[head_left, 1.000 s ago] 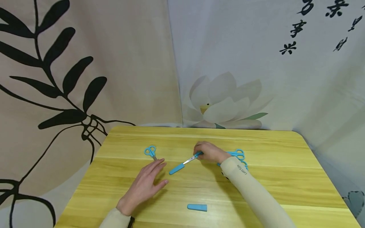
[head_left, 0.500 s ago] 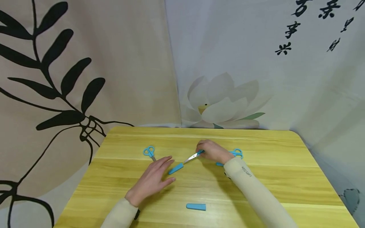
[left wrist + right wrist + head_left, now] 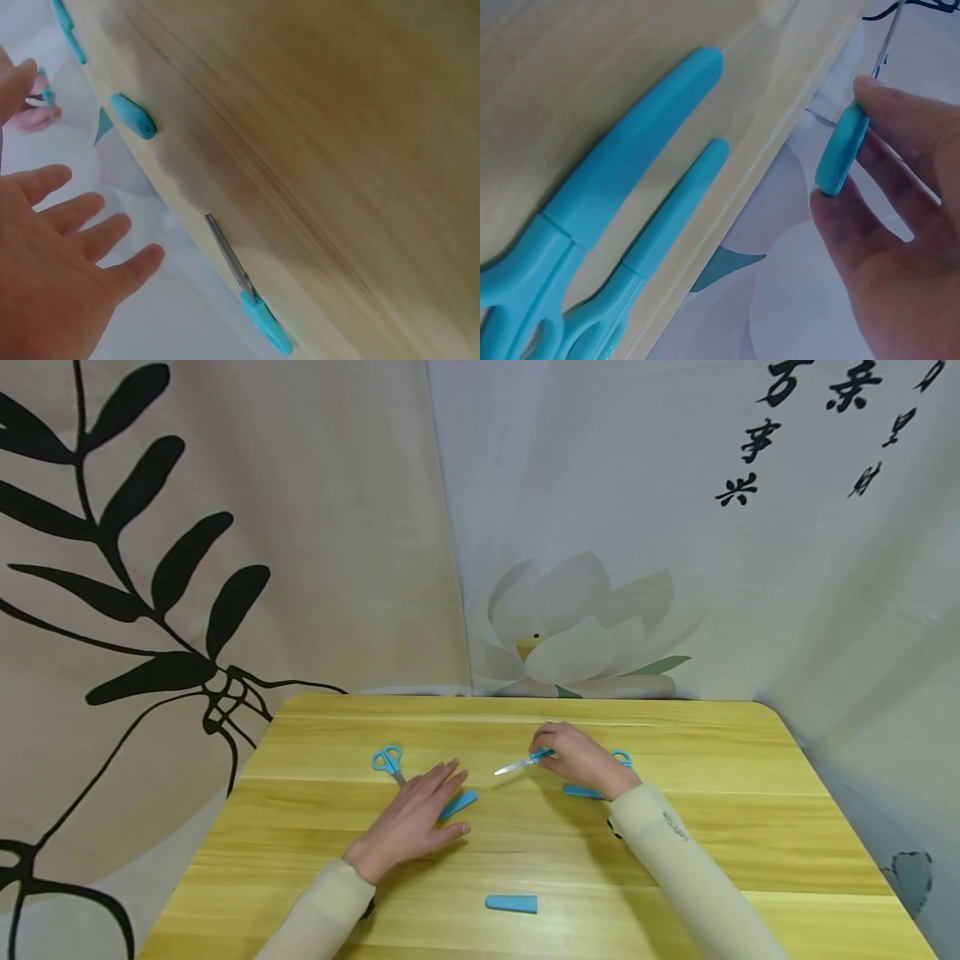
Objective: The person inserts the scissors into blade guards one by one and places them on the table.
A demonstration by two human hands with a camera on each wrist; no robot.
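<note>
My right hand (image 3: 577,762) pinches a pair of blue-handled scissors (image 3: 842,150) by the handles, above the table. Their bare blades point left, apart from a blue blade cover (image 3: 459,804) on the wood. With fingers spread, my left hand (image 3: 412,818) hovers beside that cover and partly hides it in the head view. Another uncovered pair of scissors (image 3: 388,762) lies just beyond the left fingertips, blades toward the hand. Under the right forearm, two covered pairs show in the right wrist view: larger scissors (image 3: 622,157) and smaller scissors (image 3: 660,232).
A second blue blade cover (image 3: 512,904) lies near the front of the wooden table (image 3: 675,877). Behind the table's back edge hangs a pale curtain (image 3: 360,527) printed with leaves, a lotus and dark characters.
The scissors' blades have come out of the blue cover as my right hand moved right and away. My left hand has shifted right, up to the cover. The head view has swung slightly.
</note>
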